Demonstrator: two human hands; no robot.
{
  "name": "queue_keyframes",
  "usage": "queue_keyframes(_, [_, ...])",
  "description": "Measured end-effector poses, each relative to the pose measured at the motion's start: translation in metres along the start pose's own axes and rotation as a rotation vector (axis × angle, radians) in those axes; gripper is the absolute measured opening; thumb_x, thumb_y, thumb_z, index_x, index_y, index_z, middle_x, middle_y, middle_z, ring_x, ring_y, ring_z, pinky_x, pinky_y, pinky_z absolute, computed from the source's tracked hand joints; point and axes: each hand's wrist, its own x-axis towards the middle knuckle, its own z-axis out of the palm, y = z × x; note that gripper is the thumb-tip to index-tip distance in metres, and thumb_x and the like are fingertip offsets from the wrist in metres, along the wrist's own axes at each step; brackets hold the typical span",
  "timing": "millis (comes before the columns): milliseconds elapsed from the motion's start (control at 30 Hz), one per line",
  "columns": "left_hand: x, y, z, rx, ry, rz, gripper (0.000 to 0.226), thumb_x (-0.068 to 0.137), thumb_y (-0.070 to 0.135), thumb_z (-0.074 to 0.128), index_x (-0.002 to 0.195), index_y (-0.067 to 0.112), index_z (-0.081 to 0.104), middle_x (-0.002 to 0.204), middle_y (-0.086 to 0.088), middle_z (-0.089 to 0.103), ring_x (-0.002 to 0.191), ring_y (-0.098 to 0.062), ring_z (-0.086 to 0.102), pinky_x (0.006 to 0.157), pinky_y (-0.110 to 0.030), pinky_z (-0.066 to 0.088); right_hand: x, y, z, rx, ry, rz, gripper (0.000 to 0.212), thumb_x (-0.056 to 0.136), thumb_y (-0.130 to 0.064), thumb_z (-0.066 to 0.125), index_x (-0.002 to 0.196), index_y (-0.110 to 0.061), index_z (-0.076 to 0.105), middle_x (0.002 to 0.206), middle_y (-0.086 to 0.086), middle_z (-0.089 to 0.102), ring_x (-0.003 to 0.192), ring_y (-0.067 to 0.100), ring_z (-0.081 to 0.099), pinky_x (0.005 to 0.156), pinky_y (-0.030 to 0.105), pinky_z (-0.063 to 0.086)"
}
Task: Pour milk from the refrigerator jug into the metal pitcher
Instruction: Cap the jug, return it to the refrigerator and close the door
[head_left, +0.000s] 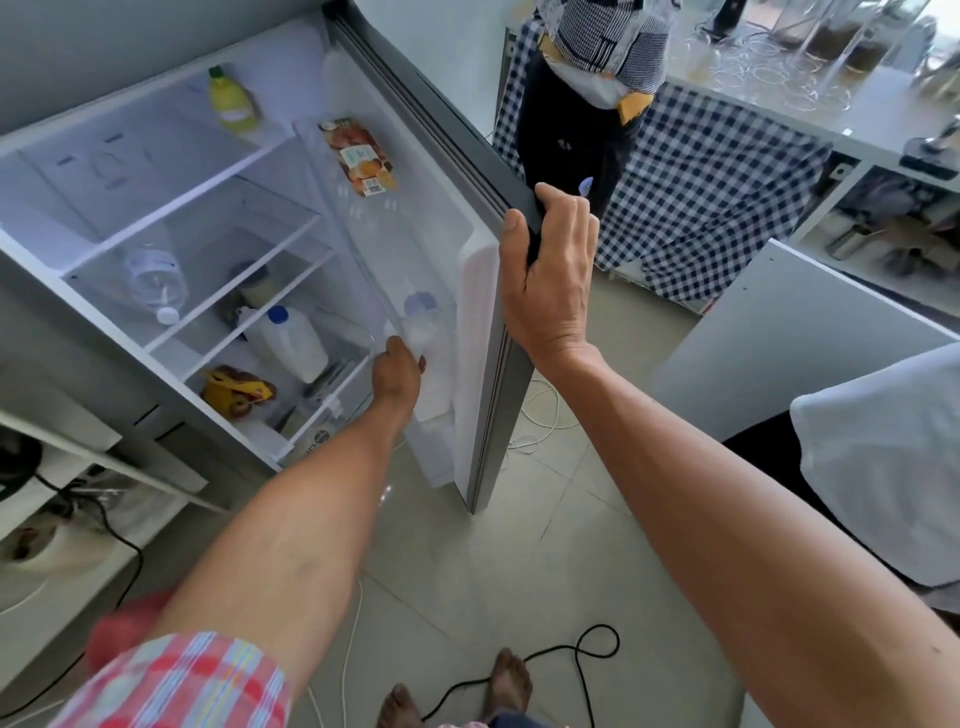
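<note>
White milk jug with a blue cap stands low in the open fridge door shelf; the left hand wraps around it, while the right hand grips the door's edge.

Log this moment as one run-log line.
stage: fetching jug | left hand: on milk jug in door shelf | right hand: holding fridge door open

We note a translucent plastic milk jug, glossy white plastic refrigerator door lining, matt checked cloth, and smooth floor tiles.
</note>
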Motion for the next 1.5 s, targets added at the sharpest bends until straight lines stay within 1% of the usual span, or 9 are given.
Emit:
queue_keyframes(133, [0.007,0.002,-0.017,0.147,-0.021,0.024,0.033,0.096,0.026,0.038,0.072,0.017,0.06,0.079,-0.005,0.067,0.078,-0.024,0.061,0.077,-0.038,0.053,-0.004,-0.008,0.002,-0.007,-0.008,0.002,0.04,0.102,-0.029,0.049,0.12,0.004,0.06,0.098,0.012,0.055,0.09,0.026,0.047,0.086,0.03,0.04])
queue_keyframes(300, [-0.011,0.024,-0.049,0.281,0.135,0.162,0.03,0.095,0.014,0.045,0.078,-0.002,0.064,0.084,-0.017,0.069,0.074,-0.023,0.058,0.06,-0.027,0.041,-0.01,-0.022,0.003,-0.016,-0.029,0.044,0.041,0.103,-0.033,0.047,0.121,0.001,0.059,0.101,0.01,0.055,0.094,0.023,0.047,0.087,0.03,0.04])
queue_keyframes(400, [-0.029,0.048,-0.071,0.22,0.195,0.233,0.026,0.094,0.011,0.045,0.089,-0.002,0.068,0.082,-0.009,0.068,0.065,-0.016,0.058,0.046,-0.017,0.041,-0.016,-0.034,0.003,-0.014,-0.04,0.06,0.04,0.104,-0.034,0.048,0.122,0.001,0.058,0.102,0.01,0.055,0.096,0.023,0.047,0.087,0.03,0.039])
queue_keyframes(633, [-0.067,0.095,-0.122,0.208,0.187,0.456,0.023,0.097,0.009,0.044,0.082,0.006,0.061,0.074,-0.005,0.056,0.063,-0.013,0.045,0.052,-0.026,0.033,-0.04,-0.075,0.016,-0.052,-0.066,0.053,0.041,0.105,-0.038,0.048,0.121,-0.002,0.057,0.105,0.011,0.055,0.099,0.027,0.049,0.088,0.042,0.045])
queue_keyframes(1000, [-0.065,0.113,-0.19,0.192,0.175,0.367,0.028,0.095,0.023,0.044,0.072,0.013,0.057,0.074,-0.004,0.057,0.069,-0.02,0.051,0.064,-0.032,0.039,-0.072,-0.126,0.046,-0.026,-0.29,-0.215,0.053,0.102,-0.042,0.055,0.135,-0.002,0.05,0.124,0.012,0.056,0.115,0.029,0.048,0.095,0.039,0.045])
queue_keyframes(1167, [-0.048,0.118,-0.215,0.195,0.24,0.362,0.034,0.1,0.02,0.041,0.066,0.018,0.046,0.07,-0.002,0.045,0.071,-0.019,0.044,0.059,-0.031,0.035,-0.053,-0.114,0.072,0.039,-0.453,-0.344,0.053,0.107,-0.039,0.041,0.142,-0.001,0.05,0.141,0.014,0.053,0.132,0.03,0.047,0.112,0.043,0.041])
queue_keyframes(1300, [-0.039,0.126,-0.23,0.148,0.266,0.334,0.03,0.101,0.03,0.04,0.08,0.016,0.057,0.081,-0.006,0.054,0.08,-0.022,0.054,0.076,-0.035,0.047,-0.021,-0.111,0.107,0.053,-0.475,-0.43,0.046,0.107,-0.027,0.038,0.139,-0.002,0.057,0.144,0.013,0.055,0.136,0.028,0.047,0.116,0.043,0.038])
queue_keyframes(1400, [-0.029,0.133,-0.238,0.121,0.332,0.287,0.039,0.1,0.034,0.041,0.102,0.005,0.067,0.101,-0.015,0.063,0.095,-0.033,0.062,0.073,-0.03,0.049,-0.002,-0.109,0.137,0.041,-0.519,-0.484,0.048,0.106,-0.029,0.036,0.139,-0.004,0.06,0.146,0.012,0.056,0.142,0.028,0.044,0.117,0.046,0.037])
queue_keyframes(1500, [-0.024,0.14,-0.241,0.165,0.506,0.329,0.038,0.101,0.028,0.039,0.08,0.007,0.062,0.087,-0.017,0.062,0.083,-0.035,0.06,0.064,-0.03,0.038,0.007,-0.108,0.159,0.054,-0.538,-0.563,0.044,0.106,-0.029,0.041,0.139,-0.005,0.06,0.148,0.011,0.055,0.145,0.027,0.041,0.116,0.043,0.037])
